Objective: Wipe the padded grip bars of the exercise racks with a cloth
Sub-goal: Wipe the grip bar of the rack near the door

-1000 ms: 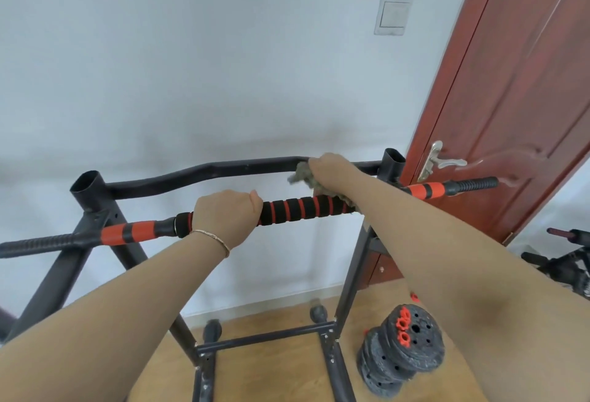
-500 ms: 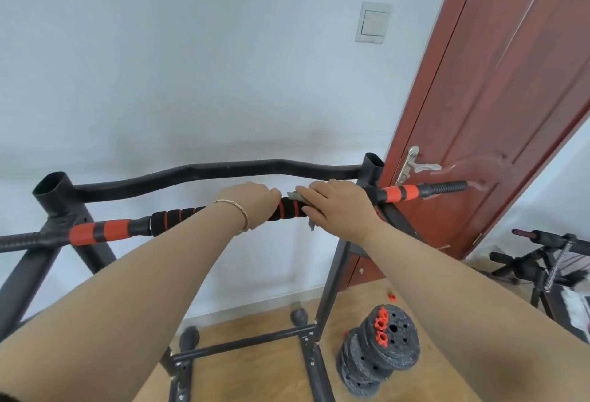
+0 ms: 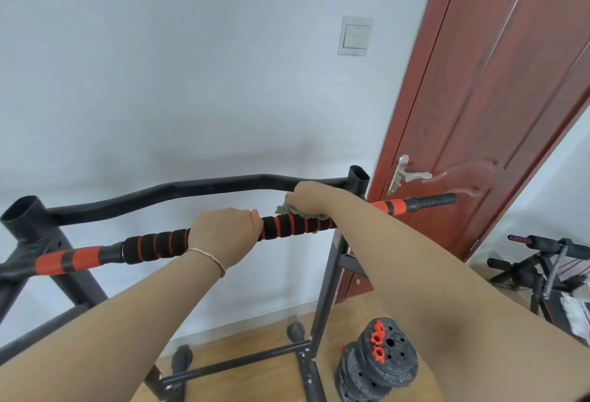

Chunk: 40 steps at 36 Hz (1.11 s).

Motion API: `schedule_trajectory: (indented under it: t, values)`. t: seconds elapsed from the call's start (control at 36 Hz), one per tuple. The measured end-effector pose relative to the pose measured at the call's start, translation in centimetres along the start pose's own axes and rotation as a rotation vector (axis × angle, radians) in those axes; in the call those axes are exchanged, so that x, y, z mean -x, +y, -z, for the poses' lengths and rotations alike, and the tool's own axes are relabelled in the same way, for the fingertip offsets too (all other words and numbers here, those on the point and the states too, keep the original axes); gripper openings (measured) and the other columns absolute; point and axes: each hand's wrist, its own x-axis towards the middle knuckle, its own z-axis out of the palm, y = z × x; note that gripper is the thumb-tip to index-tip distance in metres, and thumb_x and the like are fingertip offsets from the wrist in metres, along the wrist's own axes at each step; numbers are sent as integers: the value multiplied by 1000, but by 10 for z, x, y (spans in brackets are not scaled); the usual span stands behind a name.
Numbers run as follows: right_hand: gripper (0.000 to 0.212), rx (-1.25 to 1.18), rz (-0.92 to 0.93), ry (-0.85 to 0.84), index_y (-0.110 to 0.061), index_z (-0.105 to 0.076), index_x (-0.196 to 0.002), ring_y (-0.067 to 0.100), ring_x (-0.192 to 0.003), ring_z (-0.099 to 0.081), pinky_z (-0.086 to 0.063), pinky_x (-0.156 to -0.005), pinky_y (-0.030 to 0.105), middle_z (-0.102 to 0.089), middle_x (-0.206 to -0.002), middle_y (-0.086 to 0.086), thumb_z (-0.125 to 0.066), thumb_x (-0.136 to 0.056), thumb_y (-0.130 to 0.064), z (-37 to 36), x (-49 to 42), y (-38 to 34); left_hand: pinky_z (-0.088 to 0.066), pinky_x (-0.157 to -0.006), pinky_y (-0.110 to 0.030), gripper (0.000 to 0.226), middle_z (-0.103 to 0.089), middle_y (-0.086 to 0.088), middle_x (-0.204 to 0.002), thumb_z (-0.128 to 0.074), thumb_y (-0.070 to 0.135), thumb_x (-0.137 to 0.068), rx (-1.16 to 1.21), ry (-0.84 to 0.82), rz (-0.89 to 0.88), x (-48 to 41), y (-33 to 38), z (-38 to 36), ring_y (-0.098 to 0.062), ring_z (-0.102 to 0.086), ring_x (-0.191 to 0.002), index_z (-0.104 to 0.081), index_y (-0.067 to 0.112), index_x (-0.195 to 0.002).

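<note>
Gripping with right hand (image 3: 314, 200) a crumpled grey-green cloth (image 3: 284, 209), pressed onto black-and-red ringed foam grip bar (image 3: 156, 245) close to black steel rack (image 3: 332, 274), at its right upright. Clasping bar's middle with left hand (image 3: 225, 235), fist closed round foam, both arms stretched forward. Seemingly mid-wipe: foam left of fist and 1 further dark exercise frame (image 3: 542, 261) at far right likely left to do.

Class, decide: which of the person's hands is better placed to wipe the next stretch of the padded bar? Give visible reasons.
Right. The right hand holds the cloth against the padded bar; the left hand grips the bar bare, only steadying it.
</note>
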Motion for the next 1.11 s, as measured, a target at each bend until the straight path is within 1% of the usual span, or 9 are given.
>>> schedule_trajectory:
  t: [0.08,0.17,0.33,0.47,0.58,0.67,0.75,0.92,1.11]
  values:
    - [32,-275,-8,-1,-5,-60,-123,29,-89,-65,-47,-75,33,-69,-101,10,-40,-105,-22,7,-3,6,-34,-45,-25,18,-41,5,-56,-57,19,-84,-5,-21,-3,3,1,4,-16,-40,-45,-39,21,-83]
    - [50,-746,-3,40,1,-71,-95,25,-73,-75,-54,-65,31,-77,-92,16,-39,-101,-37,21,4,31,-38,-47,-26,20,-42,5,-62,-57,14,-84,-18,-76,-21,3,-1,10,-17,-47,-54,-39,20,-89]
    - [47,-840,188,378,-34,-80,-76,10,-84,-74,-55,-91,34,-78,-87,-4,-43,-100,-50,31,20,82,-38,-50,-29,27,-42,2,-68,-56,5,-81,63,-101,-37,-22,11,38,-15,-39,-56,-33,18,-80]
    - [39,-386,317,480,-51,-65,-97,-4,-83,-66,-44,-71,18,-67,-84,-34,-26,-99,-56,26,52,98,-37,-50,-30,23,-43,0,-74,-54,3,-85,145,-245,-93,-53,39,47,-15,-42,-59,-34,15,-85]
    - [57,-5,410,192,-47,-25,-149,-9,-100,-59,-44,-84,12,-56,-131,-26,-44,-95,-56,11,64,110,-41,-54,-32,25,-49,0,-73,-55,1,-81,178,-306,-57,-58,47,35,-16,-50,-63,-41,17,-95]
    - [50,127,477,197,-43,-45,-143,2,-130,-38,-28,-108,24,-41,-151,-13,-48,-95,-58,6,66,112,-41,-51,-30,24,-51,2,-70,-54,2,-81,176,-286,-51,-59,46,31,-14,-50,-59,-41,19,-91]
    - [33,-92,544,374,-31,-72,-115,-4,-118,-44,-31,-99,13,-60,-129,-10,-52,-96,-48,8,64,110,-45,-52,-31,26,-50,2,-70,-54,1,-81,199,-277,-44,-60,45,28,-14,-50,-58,-38,21,-87]
    - [28,198,611,297,-22,-49,-112,11,-93,-47,-49,-82,39,-49,-104,-11,-52,-84,-19,8,58,116,-57,-73,-36,19,-72,-2,-68,-36,15,-95,559,-425,187,-64,44,34,-20,-70,-65,-51,15,-84]
    - [63,537,772,275,-15,-38,-149,18,-105,-53,-42,-97,34,-57,-121,0,-53,-96,-46,16,40,134,-43,-58,-27,41,-64,-1,-50,-27,34,-96,835,-551,354,-66,44,44,-16,-57,-43,-57,11,-81]
